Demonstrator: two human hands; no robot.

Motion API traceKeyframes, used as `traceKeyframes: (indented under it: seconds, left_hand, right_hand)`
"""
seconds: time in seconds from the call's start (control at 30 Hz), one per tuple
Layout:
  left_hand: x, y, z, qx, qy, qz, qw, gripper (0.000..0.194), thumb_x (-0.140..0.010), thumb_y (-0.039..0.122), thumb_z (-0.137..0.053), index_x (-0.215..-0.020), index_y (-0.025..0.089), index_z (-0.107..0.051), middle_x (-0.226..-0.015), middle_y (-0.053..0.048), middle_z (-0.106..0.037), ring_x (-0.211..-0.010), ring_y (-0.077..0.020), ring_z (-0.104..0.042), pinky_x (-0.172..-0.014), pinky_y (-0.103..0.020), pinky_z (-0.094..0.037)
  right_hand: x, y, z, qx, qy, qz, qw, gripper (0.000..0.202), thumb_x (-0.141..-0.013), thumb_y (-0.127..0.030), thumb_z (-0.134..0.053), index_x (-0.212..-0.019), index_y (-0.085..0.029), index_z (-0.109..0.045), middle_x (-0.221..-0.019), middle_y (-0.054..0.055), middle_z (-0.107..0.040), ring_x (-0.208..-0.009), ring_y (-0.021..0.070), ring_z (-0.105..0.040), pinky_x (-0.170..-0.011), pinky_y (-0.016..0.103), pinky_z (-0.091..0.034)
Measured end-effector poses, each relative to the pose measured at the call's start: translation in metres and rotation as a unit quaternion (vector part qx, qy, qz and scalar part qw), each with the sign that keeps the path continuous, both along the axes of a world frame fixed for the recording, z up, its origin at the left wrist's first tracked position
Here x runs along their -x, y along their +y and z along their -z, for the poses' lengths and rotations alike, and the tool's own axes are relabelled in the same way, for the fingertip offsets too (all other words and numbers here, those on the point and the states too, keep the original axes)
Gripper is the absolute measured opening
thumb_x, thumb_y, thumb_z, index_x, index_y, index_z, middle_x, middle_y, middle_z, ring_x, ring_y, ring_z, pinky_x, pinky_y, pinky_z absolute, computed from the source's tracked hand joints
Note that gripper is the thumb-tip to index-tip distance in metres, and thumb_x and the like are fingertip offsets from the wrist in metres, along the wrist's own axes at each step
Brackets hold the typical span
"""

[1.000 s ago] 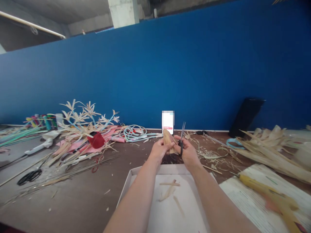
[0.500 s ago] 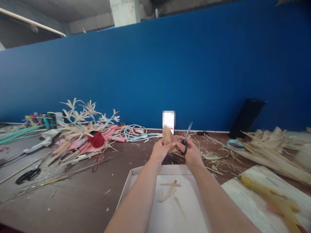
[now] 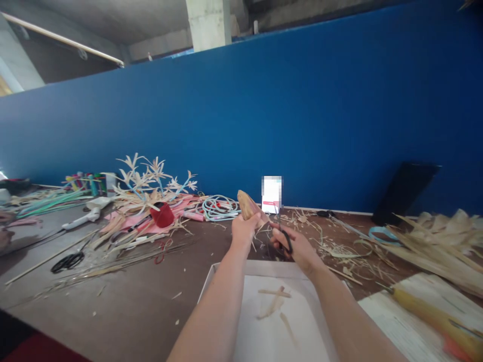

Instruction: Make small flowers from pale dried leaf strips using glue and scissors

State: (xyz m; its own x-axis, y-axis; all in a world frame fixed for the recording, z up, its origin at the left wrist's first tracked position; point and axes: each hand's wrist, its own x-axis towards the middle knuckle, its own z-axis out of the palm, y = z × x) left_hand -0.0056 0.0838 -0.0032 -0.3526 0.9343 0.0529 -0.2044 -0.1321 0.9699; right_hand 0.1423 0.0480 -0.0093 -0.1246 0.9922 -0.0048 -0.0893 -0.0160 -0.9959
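Observation:
Above the far edge of the white tray (image 3: 260,269), my left hand (image 3: 243,232) is closed round a piece of dried tan husk (image 3: 246,203). The husk's rounded end sticks up beyond the fingers. Beside it, my right hand (image 3: 299,249) grips a pair of scissors (image 3: 289,245) by the black handles, with the blades pointing up and away. The right fingertips are close to the husk's right edge; whether they touch it is unclear. A few husk strips (image 3: 274,301) lie in the tray below my forearms.
A lit phone (image 3: 270,193) stands against the blue partition (image 3: 241,110). To the left are husk flowers (image 3: 145,178), a red roll (image 3: 162,214), black scissors (image 3: 68,261) and a glue gun (image 3: 83,216). Husks (image 3: 433,246) lie right. Another person's hand (image 3: 4,236) shows at the left edge.
The husk has tilted left, and the scissors have turned more upright. My right hand has shifted slightly down from the husk. The view has swung a little left.

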Motion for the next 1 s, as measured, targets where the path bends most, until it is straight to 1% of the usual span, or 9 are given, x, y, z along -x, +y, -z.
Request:
traceKeyframes:
  seconds: [0.07, 0.17, 0.37, 0.57, 0.8, 1.0]
  left_hand:
    - [0.004, 0.001, -0.002, -0.022, -0.012, -0.012, 1.000, 0.039, -0.058, 0.034, -0.072, -0.088, 0.010, -0.066, -0.073, -0.007, -0.068, -0.066, -0.0183, -0.063, -0.061, -0.027, -0.049]
    - [0.005, 0.002, -0.002, -0.039, -0.015, -0.023, 0.999, 0.041, -0.059, 0.036, -0.071, -0.090, 0.009, -0.066, -0.075, -0.008, -0.068, -0.067, -0.0188, -0.063, -0.060, -0.027, -0.049]
    - [0.004, 0.000, -0.005, -0.035, -0.005, -0.024, 0.999, 0.039, -0.058, 0.034, -0.071, -0.088, 0.010, -0.067, -0.074, -0.007, -0.068, -0.067, -0.0178, -0.063, -0.061, -0.026, -0.048]
    - [0.005, -0.002, -0.010, -0.016, -0.008, 0.007, 1.000, 0.039, -0.056, 0.033, -0.073, -0.086, 0.009, -0.067, -0.070, -0.007, -0.067, -0.063, -0.0174, -0.062, -0.057, -0.026, -0.048]
    - [0.007, -0.007, -0.015, -0.014, 0.012, 0.027, 0.999, 0.038, -0.057, 0.031, -0.072, -0.088, 0.009, -0.067, -0.073, -0.008, -0.067, -0.064, -0.0169, -0.062, -0.056, -0.025, -0.047]
    - [0.014, -0.003, -0.013, -0.001, 0.047, 0.036, 0.998, 0.034, -0.057, 0.032, -0.072, -0.083, 0.010, -0.067, -0.068, -0.006, -0.065, -0.059, -0.0158, -0.059, -0.051, -0.024, -0.045]
  right_hand:
    - [0.002, -0.004, -0.005, -0.007, -0.043, -0.034, 0.998, 0.049, -0.064, -0.045, -0.069, -0.108, -0.022, -0.065, -0.070, 0.003, -0.064, -0.059, 0.0135, -0.056, -0.042, 0.019, -0.034]
    - [0.002, -0.008, -0.010, -0.024, -0.079, -0.057, 0.995, 0.050, -0.065, -0.045, -0.068, -0.109, -0.021, -0.065, -0.063, 0.001, -0.061, -0.057, 0.0131, -0.054, -0.045, 0.020, -0.036]
    - [0.001, -0.009, -0.007, -0.044, -0.090, -0.075, 0.992, 0.051, -0.061, -0.041, -0.072, -0.107, -0.018, -0.066, -0.059, 0.000, -0.060, -0.053, 0.0125, -0.051, -0.051, 0.024, -0.040]
    - [0.002, -0.004, 0.001, -0.057, -0.086, -0.060, 0.993, 0.051, -0.060, -0.041, -0.072, -0.104, -0.016, -0.067, -0.053, -0.001, -0.056, -0.049, 0.0124, -0.048, -0.050, 0.026, -0.039]
    - [0.001, -0.004, 0.004, -0.053, -0.105, -0.063, 0.991, 0.048, -0.062, -0.039, -0.071, -0.105, -0.017, -0.066, -0.048, -0.003, -0.053, -0.047, 0.0115, -0.045, -0.048, 0.024, -0.034]
    - [0.001, -0.004, 0.004, -0.055, -0.124, -0.063, 0.989, 0.047, -0.064, -0.038, -0.070, -0.106, -0.018, -0.066, -0.047, -0.004, -0.051, -0.047, 0.0107, -0.042, -0.047, 0.023, -0.030]
